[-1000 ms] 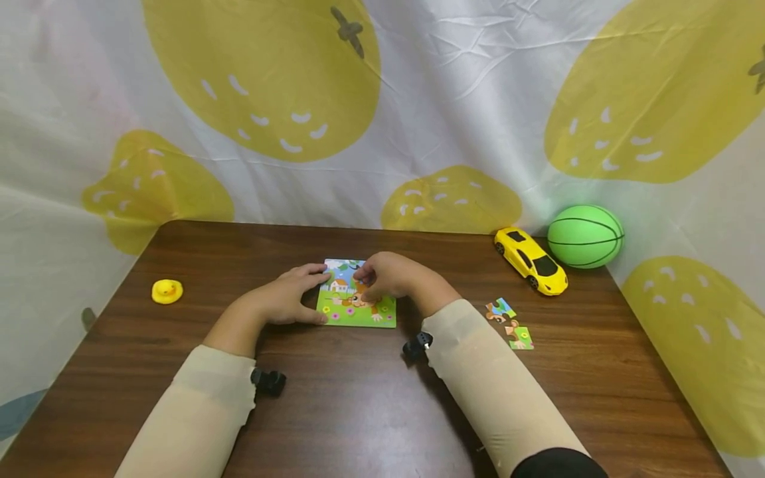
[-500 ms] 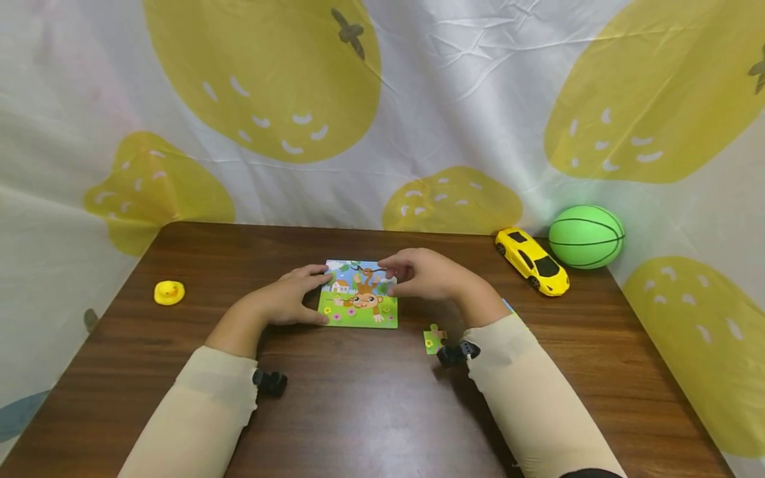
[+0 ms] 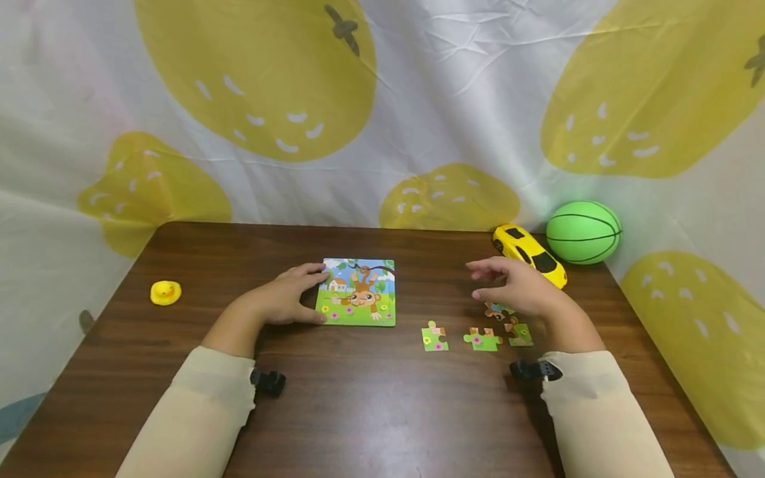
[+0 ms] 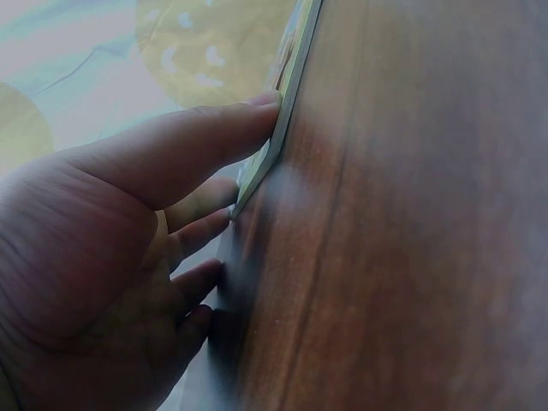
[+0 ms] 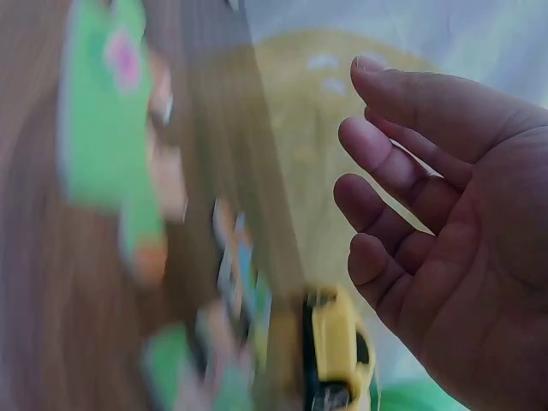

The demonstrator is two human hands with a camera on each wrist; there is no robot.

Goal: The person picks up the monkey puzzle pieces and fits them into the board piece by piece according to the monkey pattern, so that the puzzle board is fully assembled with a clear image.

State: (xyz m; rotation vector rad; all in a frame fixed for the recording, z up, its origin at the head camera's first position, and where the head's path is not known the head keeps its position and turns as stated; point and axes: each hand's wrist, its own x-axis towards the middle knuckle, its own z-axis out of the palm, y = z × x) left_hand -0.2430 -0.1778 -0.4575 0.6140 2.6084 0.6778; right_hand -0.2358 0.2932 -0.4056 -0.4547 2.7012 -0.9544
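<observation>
A square puzzle board (image 3: pixel 356 292) with a monkey picture lies flat on the table, in the middle of the head view. My left hand (image 3: pixel 283 297) rests at its left side, thumb at the near corner and fingertips at the far corner. In the left wrist view the thumb (image 4: pixel 197 145) touches the board's edge (image 4: pixel 295 81). My right hand (image 3: pixel 514 285) hovers to the right with nothing in it, fingers loosely bent. Below it lie several loose jigsaw pieces: a green one (image 3: pixel 435 336), another green one (image 3: pixel 484 340), a corner piece (image 3: pixel 521 334) and a partly hidden blue one (image 3: pixel 495 312).
A yellow toy car (image 3: pixel 552 269), partly hidden by the right hand, stands at the back right beside a green ball (image 3: pixel 584 232). A yellow rubber duck (image 3: pixel 165 293) sits at the left. A patterned curtain (image 3: pixel 442 99) hangs behind the brown table (image 3: pixel 358 398).
My right hand has left the puzzle board and moved right, above the loose pieces. The green pieces that its arm covered now show. My left hand has stayed at the board.
</observation>
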